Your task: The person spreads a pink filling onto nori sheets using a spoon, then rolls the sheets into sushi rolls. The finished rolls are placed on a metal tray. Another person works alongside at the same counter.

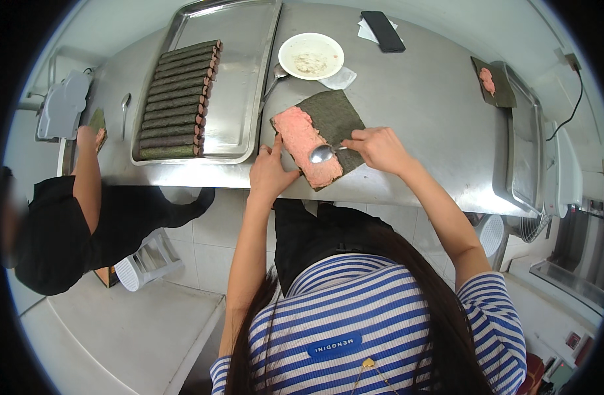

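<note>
My right hand (376,148) grips a metal spoon (321,154), its bowl resting on a pink paste layer (299,133). The paste covers the left part of a dark green seaweed sheet (338,115), which lies at a tilt on the steel table. My left hand (269,172) is at the sheet's lower-left edge, thumb and forefinger spread against it. Just above the sheet are a white bowl (311,51) with pale residue and a small white packet (338,79). Another spoon (274,78) lies beside the bowl.
A steel tray (240,39) holds several seaweed rolls (177,99). A co-worker (52,237) reaches to a seaweed piece on the left, near a spoon (125,115). A phone (382,31) lies behind; another pasted sheet (503,92) and tray (522,151) are right. A stool (147,263) stands below.
</note>
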`<state>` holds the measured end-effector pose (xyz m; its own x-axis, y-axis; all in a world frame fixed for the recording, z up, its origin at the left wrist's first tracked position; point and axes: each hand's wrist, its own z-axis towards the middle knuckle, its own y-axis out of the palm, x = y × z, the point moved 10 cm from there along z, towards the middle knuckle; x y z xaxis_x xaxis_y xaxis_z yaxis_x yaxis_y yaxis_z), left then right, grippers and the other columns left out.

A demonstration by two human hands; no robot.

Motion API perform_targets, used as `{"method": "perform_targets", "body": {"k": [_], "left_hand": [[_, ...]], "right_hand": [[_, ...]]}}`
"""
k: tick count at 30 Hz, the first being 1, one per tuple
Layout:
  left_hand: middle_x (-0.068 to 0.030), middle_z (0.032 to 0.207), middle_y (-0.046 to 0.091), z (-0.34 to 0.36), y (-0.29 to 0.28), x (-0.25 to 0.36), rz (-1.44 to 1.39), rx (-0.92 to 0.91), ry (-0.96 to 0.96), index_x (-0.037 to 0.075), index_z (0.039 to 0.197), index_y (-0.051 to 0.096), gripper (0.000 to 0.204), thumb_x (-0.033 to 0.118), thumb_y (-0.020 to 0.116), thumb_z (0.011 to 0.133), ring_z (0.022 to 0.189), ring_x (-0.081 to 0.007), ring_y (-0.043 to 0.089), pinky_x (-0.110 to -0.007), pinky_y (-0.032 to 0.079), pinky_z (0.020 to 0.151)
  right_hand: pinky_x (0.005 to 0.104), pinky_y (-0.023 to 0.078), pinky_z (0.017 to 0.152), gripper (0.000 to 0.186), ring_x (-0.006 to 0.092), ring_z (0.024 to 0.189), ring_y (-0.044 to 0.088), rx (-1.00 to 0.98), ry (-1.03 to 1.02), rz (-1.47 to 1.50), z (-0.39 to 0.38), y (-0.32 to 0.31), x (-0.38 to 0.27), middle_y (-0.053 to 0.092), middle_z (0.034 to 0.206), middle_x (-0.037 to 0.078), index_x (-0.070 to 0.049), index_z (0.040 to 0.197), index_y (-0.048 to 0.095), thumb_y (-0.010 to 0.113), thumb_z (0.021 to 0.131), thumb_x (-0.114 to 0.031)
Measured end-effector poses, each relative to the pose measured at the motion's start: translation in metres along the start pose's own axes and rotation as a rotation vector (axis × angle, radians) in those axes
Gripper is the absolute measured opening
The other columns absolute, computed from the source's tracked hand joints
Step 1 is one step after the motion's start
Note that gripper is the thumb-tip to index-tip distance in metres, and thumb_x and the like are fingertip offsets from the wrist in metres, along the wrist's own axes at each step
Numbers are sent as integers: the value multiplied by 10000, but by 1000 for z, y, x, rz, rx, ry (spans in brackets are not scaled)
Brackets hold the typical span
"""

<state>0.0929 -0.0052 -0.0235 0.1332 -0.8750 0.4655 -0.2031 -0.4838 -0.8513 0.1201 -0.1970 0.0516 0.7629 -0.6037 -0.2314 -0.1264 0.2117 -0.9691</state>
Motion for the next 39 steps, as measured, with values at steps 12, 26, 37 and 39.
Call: {"method": "perform_targets", "body": {"k": [12, 26, 37, 39], "left_hand": [[-174, 1092, 544, -1, -1, 1, 12, -29, -39, 123, 1449, 350, 979, 319, 810, 607, 952, -321, 621, -397, 517, 788], [-174, 1085, 543, -2, -4, 5, 23, -37, -27, 125, 1454, 337, 990, 342, 810, 612, 954, -324, 621, -401, 519, 787], [-151, 1038, 545, -8, -4, 1, -33, 56, 4, 102, 1415, 410, 912, 305, 804, 617, 917, -299, 614, -389, 516, 772], [-145, 1035, 543, -9, -4, 2, -43, 68, 13, 99, 1395, 436, 885, 298, 808, 617, 913, -297, 611, -392, 517, 768]], "right_hand": [[415, 493, 599, 273, 260, 748, 638, 79, 30, -4, 63, 4, 28, 615, 825, 35, -148, 975, 714, 568, 758, -69], [417, 501, 635, 259, 280, 757, 645, 58, 108, -40, 97, 5, 50, 646, 868, 45, -138, 997, 715, 552, 799, -96], [454, 530, 637, 233, 335, 761, 668, 17, 336, 4, 75, 17, 4, 640, 931, 168, -37, 990, 653, 539, 805, -122], [464, 532, 609, 225, 347, 735, 670, 8, 348, 14, 74, 34, -7, 633, 926, 192, -7, 971, 639, 533, 813, -127]]}}
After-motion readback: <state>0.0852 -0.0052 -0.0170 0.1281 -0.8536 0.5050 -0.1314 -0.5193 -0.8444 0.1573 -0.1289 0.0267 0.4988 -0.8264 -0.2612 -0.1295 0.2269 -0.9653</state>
